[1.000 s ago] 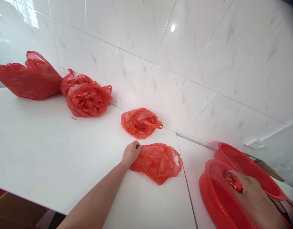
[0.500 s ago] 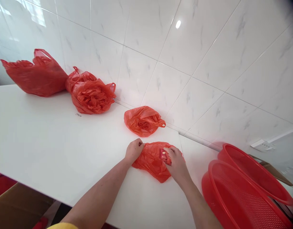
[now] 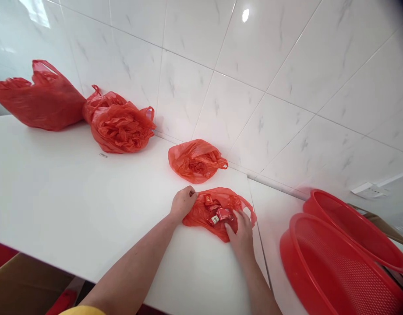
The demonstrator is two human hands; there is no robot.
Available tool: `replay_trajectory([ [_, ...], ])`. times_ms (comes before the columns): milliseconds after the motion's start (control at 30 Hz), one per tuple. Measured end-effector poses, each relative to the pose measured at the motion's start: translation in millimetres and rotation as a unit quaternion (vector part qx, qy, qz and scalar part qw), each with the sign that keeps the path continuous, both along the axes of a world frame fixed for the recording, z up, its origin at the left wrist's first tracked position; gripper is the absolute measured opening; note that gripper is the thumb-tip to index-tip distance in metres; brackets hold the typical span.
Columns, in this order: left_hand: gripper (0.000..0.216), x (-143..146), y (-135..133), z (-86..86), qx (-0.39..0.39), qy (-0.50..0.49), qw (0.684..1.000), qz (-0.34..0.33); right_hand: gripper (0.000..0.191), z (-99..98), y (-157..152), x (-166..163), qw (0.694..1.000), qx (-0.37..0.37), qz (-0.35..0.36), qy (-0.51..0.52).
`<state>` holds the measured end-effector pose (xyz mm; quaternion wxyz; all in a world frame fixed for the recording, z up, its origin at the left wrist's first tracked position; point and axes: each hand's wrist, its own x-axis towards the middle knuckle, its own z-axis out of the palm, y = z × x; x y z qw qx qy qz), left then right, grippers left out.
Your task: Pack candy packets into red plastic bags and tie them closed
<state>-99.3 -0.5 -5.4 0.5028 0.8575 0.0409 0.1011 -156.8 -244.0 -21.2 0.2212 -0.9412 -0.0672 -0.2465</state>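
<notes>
A thin red plastic bag (image 3: 197, 218) lies spread on the white table, its mouth turned upward. My left hand (image 3: 184, 202) pinches the bag's left edge. Several small red packets (image 3: 224, 213) rest in the bag's opening, one of them showing a pale label. Over the bag's right part, beside the packets, my right hand (image 3: 242, 231) has its fingers and thumb apart and holds nothing. Just behind is another red plastic bag (image 3: 196, 162), crumpled and gathered, which neither hand touches.
Farther left along the tiled wall stand a bulky crumpled red bag (image 3: 119, 127) and a larger full red bag (image 3: 53, 105). Red plastic baskets (image 3: 295, 249) are close on the right. A cardboard box (image 3: 27, 280) sits below the table's front left edge.
My right hand has let go of the small red packets, which now lie loose in the bag. Its fingers have spread. My left hand keeps its hold on the bag's edge.
</notes>
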Motion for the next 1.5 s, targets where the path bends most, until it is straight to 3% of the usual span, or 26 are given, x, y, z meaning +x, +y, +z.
replay_trajectory([
  [167,0.016,0,0,0.7,0.019,0.002,1.000,-0.002,0.046,7.2,-15,-1,0.990,0.073,-0.104,-0.064],
  [333,0.017,1,1,1.0,0.029,0.006,1.000,-0.004,0.066,3.0,-34,4,0.969,0.153,-0.193,0.004],
  [500,0.025,0,2,1.2,0.029,-0.004,1.000,-0.010,0.028,-4.6,-37,7,0.977,0.082,-0.173,0.099],
  [633,0.034,-2,3,1.8,0.007,-0.017,1.000,0.000,0.016,-4.8,-35,7,0.980,0.076,-0.165,0.086],
  [800,0.049,-11,2,2.7,-0.055,-0.054,0.996,0.039,0.014,-6.8,-36,7,0.980,0.093,-0.163,0.073],
  [1000,0.067,-46,5,-6.6,0.097,-0.088,0.991,0.038,0.024,-6.1,-38,7,0.982,0.099,-0.151,0.058],
  [1067,0.061,-54,7,-9.7,0.096,-0.068,0.993,0.006,0.029,-5.2,-37,7,0.981,0.109,-0.152,0.057],
  [1133,0.054,-55,7,-7.2,0.044,-0.042,0.998,-0.016,0.033,-3.1,-35,7,0.980,0.124,-0.150,0.052],
  [1233,0.052,-41,2,14.7,-0.114,-0.019,0.993,-0.004,0.035,7.6,-31,7,0.971,0.190,-0.136,0.046],
  [1333,0.058,-18,-5,58.2,-0.252,-0.050,0.966,-0.027,0.037,34.7,-31,12,0.949,0.291,-0.111,0.058],
  [1400,0.058,-4,-5,92.6,-0.272,-0.094,0.957,-0.043,0.038,62.9,-34,15,0.939,0.327,-0.094,0.041],
  [1500,0.054,8,0,137.8,-0.265,-0.179,0.946,-0.050,0.038,111.0,-40,17,0.925,0.364,-0.089,-0.069],
])
